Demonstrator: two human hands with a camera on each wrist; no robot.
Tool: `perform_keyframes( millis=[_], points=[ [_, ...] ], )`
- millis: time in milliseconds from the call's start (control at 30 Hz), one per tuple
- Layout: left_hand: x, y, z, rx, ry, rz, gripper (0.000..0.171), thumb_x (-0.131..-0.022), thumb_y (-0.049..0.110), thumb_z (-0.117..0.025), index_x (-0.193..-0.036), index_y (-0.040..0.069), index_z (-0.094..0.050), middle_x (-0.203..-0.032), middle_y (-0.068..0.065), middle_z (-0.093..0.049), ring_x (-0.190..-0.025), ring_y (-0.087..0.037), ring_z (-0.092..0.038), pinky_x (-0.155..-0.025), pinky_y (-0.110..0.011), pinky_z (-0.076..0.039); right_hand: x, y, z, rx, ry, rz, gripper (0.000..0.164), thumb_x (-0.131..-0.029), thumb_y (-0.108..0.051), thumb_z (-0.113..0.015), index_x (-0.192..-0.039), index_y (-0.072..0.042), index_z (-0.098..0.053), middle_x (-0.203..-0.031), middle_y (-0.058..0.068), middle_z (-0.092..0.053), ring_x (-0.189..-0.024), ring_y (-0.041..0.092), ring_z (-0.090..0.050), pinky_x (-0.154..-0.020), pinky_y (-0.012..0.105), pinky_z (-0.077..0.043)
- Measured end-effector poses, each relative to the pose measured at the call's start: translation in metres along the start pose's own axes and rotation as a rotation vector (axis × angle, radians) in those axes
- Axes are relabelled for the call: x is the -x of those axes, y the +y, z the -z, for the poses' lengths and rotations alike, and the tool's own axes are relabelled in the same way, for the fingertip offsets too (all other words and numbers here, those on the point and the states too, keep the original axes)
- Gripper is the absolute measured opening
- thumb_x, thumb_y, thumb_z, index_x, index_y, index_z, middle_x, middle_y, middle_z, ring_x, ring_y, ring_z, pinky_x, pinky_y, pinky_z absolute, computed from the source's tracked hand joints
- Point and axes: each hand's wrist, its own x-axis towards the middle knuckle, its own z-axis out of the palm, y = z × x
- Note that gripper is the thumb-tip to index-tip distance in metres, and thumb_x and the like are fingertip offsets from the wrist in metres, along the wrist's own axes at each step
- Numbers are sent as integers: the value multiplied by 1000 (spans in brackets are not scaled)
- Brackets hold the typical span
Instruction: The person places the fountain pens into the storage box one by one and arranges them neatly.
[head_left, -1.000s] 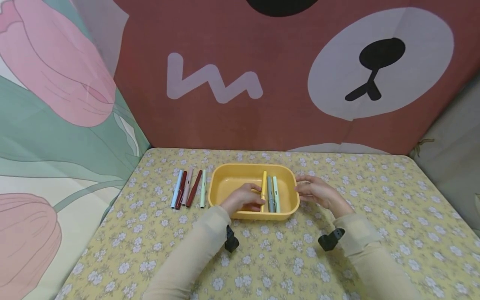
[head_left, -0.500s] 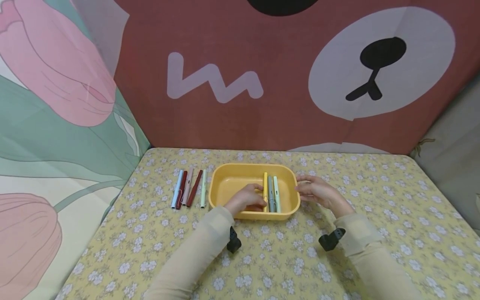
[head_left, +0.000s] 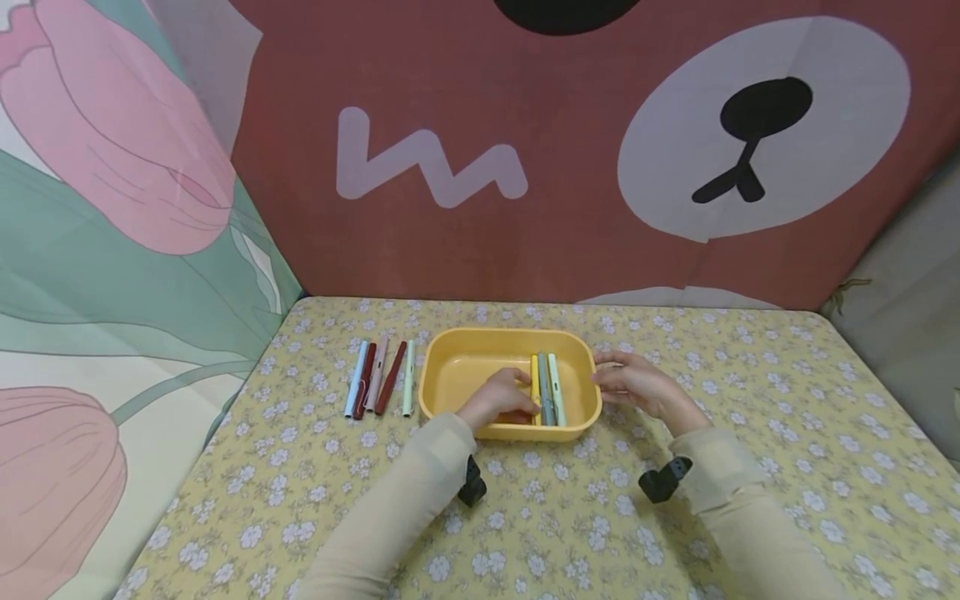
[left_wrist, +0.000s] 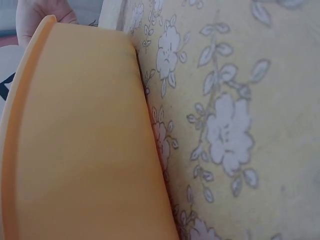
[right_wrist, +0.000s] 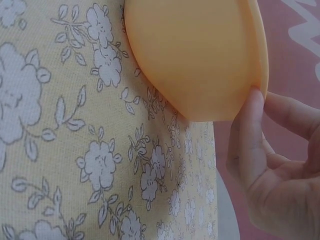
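Note:
In the head view my left hand [head_left: 500,396] reaches into a yellow tray [head_left: 457,335] and pinches the near part of a yellow pen [head_left: 535,375]. That pen lies lengthwise inside, beside a grey-blue pen [head_left: 546,387] and a pale green pen [head_left: 556,387]. Its near end is partly hidden by the fingers. At the tray's right end my right hand [head_left: 637,387] holds the rim; in the right wrist view, a finger [right_wrist: 251,130] lies against the outer wall [right_wrist: 200,60]. The left wrist view shows mostly the tray's outside wall [left_wrist: 90,135], with the left hand's work out of sight.
Left of the tray, a light blue pen [head_left: 356,379], two dark red pens, a mauve pen [head_left: 377,375] and a light green pen [head_left: 408,379] lie on the floral tablecloth [head_left: 540,517]. A printed bear curtain [head_left: 450,250] hangs behind the table.
My left hand has shifted slightly right, bringing the yellow pen lower and against the grey-blue pen in the tray. The right hand stays at the tray's end.

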Motion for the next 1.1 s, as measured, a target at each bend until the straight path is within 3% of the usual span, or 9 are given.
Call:
perform_keyframes(
  millis=[333,733,833,967,1100],
  points=[
    [4,1,8,32,-7,18,53,-80,-6,-70,-129,-4,-50,-85,-15,-68,-54,-11,-58,-50,-18,-53,2,-3,-1,0,-1,-6,60,-96,-14,-56,-144,5,-26,-91,-5,-65,-81,5,-64,-77,20,-58],
    [8,0,19,-40,12,11,53,-78,-6,-70,-127,-4,-52,-75,-5,-60,-54,-10,-56,-52,-18,-52,1,-1,-1,-14,-4,-2,60,-96,-14,-56,-144,5,-26,-89,-6,-65,-80,5,-65,-75,20,-58],
    [10,1,24,-22,-10,7,52,-80,-3,-69,-128,-3,-51,-82,-7,-61,-62,-12,-58,-59,-22,-56,1,-1,-1,-22,-7,-2,60,-95,-13,-56,-144,5,-26,-89,-6,-65,-80,5,-65,-75,19,-58],
    [15,4,34,15,-69,-13,53,-84,0,-66,-133,0,-48,-100,-16,-66,-85,-23,-66,-76,-31,-60,2,-1,-1,-25,-15,-4,59,-95,-13,-56,-143,5,-26,-87,-6,-65,-80,5,-65,-74,19,-58],
    [20,8,46,15,-112,-56,53,-88,4,-63,-138,0,-45,-115,-22,-65,-106,-34,-64,-86,-37,-59,2,-3,-1,-21,-14,-1,58,-95,-13,-56,-143,5,-27,-87,-6,-65,-79,5,-64,-74,19,-58]
  ],
)
